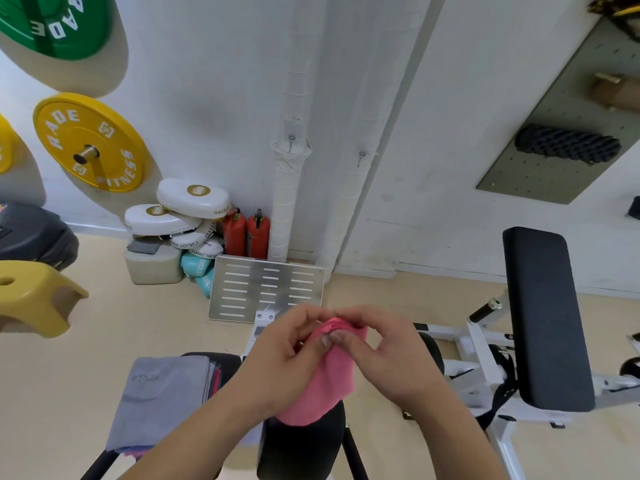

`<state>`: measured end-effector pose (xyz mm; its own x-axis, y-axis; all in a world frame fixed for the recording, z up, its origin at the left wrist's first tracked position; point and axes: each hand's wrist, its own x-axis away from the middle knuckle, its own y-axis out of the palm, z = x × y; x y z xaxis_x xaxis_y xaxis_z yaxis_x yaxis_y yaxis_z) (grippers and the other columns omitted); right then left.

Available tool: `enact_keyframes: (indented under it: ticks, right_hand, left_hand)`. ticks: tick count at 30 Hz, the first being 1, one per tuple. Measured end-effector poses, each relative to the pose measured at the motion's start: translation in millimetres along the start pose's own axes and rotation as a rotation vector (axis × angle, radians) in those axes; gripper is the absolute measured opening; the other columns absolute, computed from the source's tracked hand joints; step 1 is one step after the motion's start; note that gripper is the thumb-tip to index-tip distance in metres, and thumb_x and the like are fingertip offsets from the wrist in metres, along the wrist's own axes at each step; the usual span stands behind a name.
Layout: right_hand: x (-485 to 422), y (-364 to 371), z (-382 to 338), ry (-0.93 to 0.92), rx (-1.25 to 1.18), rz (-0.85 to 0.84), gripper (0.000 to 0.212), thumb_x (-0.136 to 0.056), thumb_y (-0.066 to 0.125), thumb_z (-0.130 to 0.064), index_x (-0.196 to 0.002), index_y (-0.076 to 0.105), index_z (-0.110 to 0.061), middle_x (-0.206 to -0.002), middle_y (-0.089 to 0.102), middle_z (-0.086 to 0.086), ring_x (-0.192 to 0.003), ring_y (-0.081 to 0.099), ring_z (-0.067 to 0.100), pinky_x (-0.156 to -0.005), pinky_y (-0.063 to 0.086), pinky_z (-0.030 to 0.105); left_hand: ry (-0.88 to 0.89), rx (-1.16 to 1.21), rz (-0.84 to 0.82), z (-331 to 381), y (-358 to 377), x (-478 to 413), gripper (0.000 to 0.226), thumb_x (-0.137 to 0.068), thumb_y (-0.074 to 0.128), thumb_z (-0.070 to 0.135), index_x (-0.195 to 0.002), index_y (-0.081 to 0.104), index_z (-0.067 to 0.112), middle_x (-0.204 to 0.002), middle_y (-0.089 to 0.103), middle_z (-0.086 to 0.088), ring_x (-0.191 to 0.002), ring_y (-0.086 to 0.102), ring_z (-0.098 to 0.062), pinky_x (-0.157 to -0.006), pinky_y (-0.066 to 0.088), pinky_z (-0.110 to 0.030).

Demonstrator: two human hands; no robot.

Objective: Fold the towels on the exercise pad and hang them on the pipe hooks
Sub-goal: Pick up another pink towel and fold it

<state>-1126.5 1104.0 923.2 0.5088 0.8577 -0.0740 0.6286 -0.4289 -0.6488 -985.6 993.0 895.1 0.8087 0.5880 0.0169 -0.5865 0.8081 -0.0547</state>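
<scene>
Our left hand (287,351) and right hand (384,355) pinch the top edge of a folded pink terry towel (329,386).
It hangs from our fingers over the black exercise pad (301,445). Left of our left hand lies a stacked grey towel (159,400). Beyond our hands, a slotted metal plate (266,289) stands before the white wrapped pipe (289,202) and its small metal hook (291,138).

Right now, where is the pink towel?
Head view, lower centre: left hand and right hand pinch the pink towel by its top edge, over the black pad, right of the grey towel.
</scene>
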Motion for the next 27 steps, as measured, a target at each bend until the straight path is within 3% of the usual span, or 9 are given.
enact_keyframes:
  ticks: [2,4,8,11,14,16,19,22,27]
  right_hand:
    - [-4,-3,-4,0.010,0.071,0.009,0.004,-0.090,0.075,-0.026,-0.089,0.078,-0.030,-0.085,0.071,-0.010,-0.089,0.063,0.007,-0.080,0.052,0.028]
    - [-6,-4,-6,0.014,0.102,0.047,0.010,-0.094,0.069,-0.028,-0.084,0.071,-0.027,-0.082,0.069,-0.008,-0.085,0.062,0.008,-0.073,0.050,0.024]
    - [-12,-7,-9,0.101,0.027,0.137,0.013,-0.104,0.053,-0.032,-0.093,0.060,-0.032,-0.083,0.068,-0.010,-0.080,0.063,0.003,-0.070,0.052,0.023]
    - [-20,-11,4,0.182,0.150,0.213,0.017,-0.106,0.044,-0.037,-0.100,0.054,-0.025,-0.084,0.067,-0.009,-0.078,0.064,0.006,-0.073,0.055,0.038]
    - [-23,-17,26,0.270,0.204,0.267,0.018,-0.107,0.041,-0.036,-0.100,0.050,-0.022,-0.083,0.065,-0.006,-0.075,0.063,0.013,-0.070,0.050,0.040]
    - [-21,-21,42,0.338,0.198,0.300,0.018,-0.108,0.040,-0.034,-0.101,0.049,-0.021,-0.082,0.062,-0.008,-0.073,0.059,0.011,-0.069,0.047,0.038]
    - [-17,-21,61,0.420,0.158,0.333,0.018,-0.108,0.040,-0.036,-0.106,0.051,-0.021,-0.088,0.061,-0.009,-0.082,0.062,0.016,-0.078,0.052,0.043]
    - [-15,-19,68,0.448,0.133,0.348,0.020,-0.107,0.041,-0.036,-0.105,0.052,-0.020,-0.089,0.061,-0.008,-0.084,0.061,0.018,-0.080,0.051,0.043]
    - [-16,-20,65,0.422,0.095,0.391,0.020,-0.107,0.043,-0.033,-0.102,0.053,-0.018,-0.086,0.060,-0.009,-0.078,0.056,0.008,-0.074,0.043,0.037]
  left_hand:
    - [-0.033,0.049,-0.009,-1,-4,-1,0.023,-0.099,0.065,0.011,-0.113,0.059,0.027,-0.099,0.080,0.000,-0.094,0.074,-0.016,-0.083,0.056,-0.034]
    - [-0.075,-0.016,-0.073,-10,-8,-1,0.036,-0.090,0.075,0.014,-0.116,0.056,0.031,-0.099,0.079,0.001,-0.092,0.073,-0.015,-0.080,0.057,-0.034]
    - [-0.199,-0.513,-0.265,-37,-11,1,0.057,-0.071,0.075,0.045,-0.123,0.052,0.044,-0.106,0.070,0.018,-0.098,0.069,-0.007,-0.087,0.060,-0.037]
    - [-0.252,-0.615,-0.265,-57,-12,6,0.051,-0.076,0.068,0.043,-0.124,0.054,0.043,-0.104,0.067,0.021,-0.098,0.066,-0.006,-0.091,0.058,-0.037]
    - [-0.244,-0.582,-0.180,-71,-18,12,0.052,-0.079,0.067,0.036,-0.127,0.054,0.047,-0.108,0.066,0.026,-0.102,0.064,0.000,-0.095,0.055,-0.030]
    - [-0.204,-0.556,-0.092,-76,-23,16,0.051,-0.080,0.072,0.027,-0.122,0.052,0.049,-0.107,0.062,0.029,-0.098,0.061,0.004,-0.088,0.051,-0.019]
    - [-0.123,-0.573,0.003,-78,-27,21,0.038,-0.082,0.076,0.020,-0.097,0.052,0.045,-0.086,0.059,0.027,-0.081,0.059,0.007,-0.069,0.046,-0.011]
    - [-0.027,-0.639,-0.060,-87,-27,20,0.034,-0.081,0.078,0.024,-0.086,0.053,0.047,-0.093,0.058,0.026,-0.087,0.059,0.001,-0.077,0.048,-0.014]
    - [-0.059,-0.762,-0.160,-101,-20,20,0.014,-0.082,0.073,0.029,-0.091,0.065,0.037,-0.090,0.055,0.023,-0.086,0.053,0.006,-0.077,0.040,-0.009]
